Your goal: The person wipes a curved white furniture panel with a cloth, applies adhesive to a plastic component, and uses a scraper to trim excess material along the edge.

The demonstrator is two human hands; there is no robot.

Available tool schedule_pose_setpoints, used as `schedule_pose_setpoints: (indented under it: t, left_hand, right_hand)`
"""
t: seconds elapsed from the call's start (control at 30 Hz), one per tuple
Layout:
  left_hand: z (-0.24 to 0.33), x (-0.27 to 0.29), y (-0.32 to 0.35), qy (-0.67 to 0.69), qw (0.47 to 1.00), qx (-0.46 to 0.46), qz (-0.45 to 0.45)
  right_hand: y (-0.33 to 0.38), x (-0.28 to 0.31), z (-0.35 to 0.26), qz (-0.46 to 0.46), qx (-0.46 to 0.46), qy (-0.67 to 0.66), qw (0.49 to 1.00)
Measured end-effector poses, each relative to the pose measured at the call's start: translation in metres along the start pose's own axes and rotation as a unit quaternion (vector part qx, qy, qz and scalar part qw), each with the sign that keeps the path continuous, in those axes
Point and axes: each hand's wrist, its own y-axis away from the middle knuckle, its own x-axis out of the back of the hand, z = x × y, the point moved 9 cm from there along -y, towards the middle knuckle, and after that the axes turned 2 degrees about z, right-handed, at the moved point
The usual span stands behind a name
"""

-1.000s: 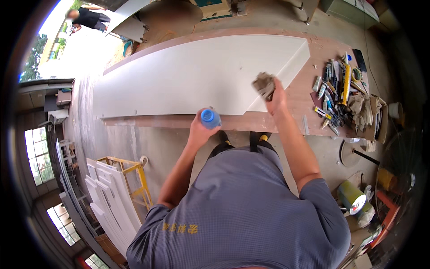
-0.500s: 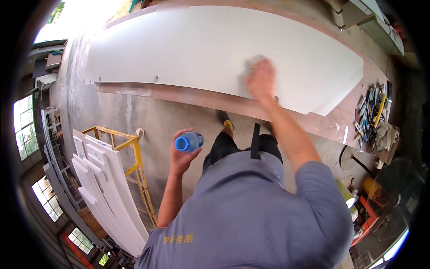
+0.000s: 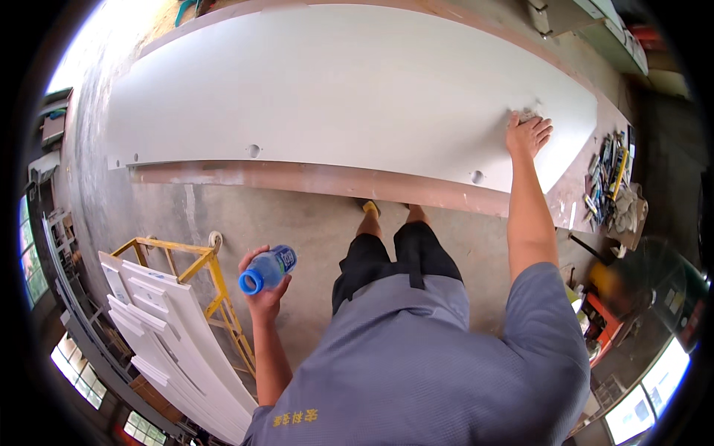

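In my left hand [image 3: 264, 293] is a blue plastic bottle [image 3: 269, 269], tilted, its uncapped round mouth facing me and my fingers wrapped round it. A long white panel [image 3: 335, 89] lies flat on a reddish-brown worktable [image 3: 312, 175]. Near the panel's right end, my right hand [image 3: 529, 137] presses a crumpled pale rag [image 3: 529, 114] against the surface. Part of the rag is hidden under the palm. Round holes show along the panel's near edge, one of them just left of my right forearm.
Pens and tools [image 3: 610, 175] lie piled on the table's right end, beside a box with grey cloth gloves [image 3: 627, 208]. At lower left a yellow metal trolley [image 3: 216, 279] carries stacked white boards [image 3: 175, 334]. A fan [image 3: 673, 290] stands at right.
My right hand has slid the rag rightward along the panel to near its end. My left hand, with the bottle, has moved left and slightly down.
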Motion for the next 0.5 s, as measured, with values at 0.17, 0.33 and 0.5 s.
schedule_pose_setpoints:
  t: [0.17,0.33,0.5]
  left_hand:
    - [0.005,0.004,-0.008,-0.029,0.999,0.024,0.033]
    - [0.025,-0.029,-0.042,-0.002,0.999,-0.034,0.019]
    - [0.043,-0.030,-0.057,0.003,0.997,-0.073,0.027]
  right_hand:
    - [0.161,0.033,-0.273,0.017,0.312,-0.104,0.944]
    - [0.355,0.080,-0.414,-0.064,0.495,-0.326,0.803]
    - [0.302,0.056,-0.276,-0.121,0.481,-0.214,0.841]
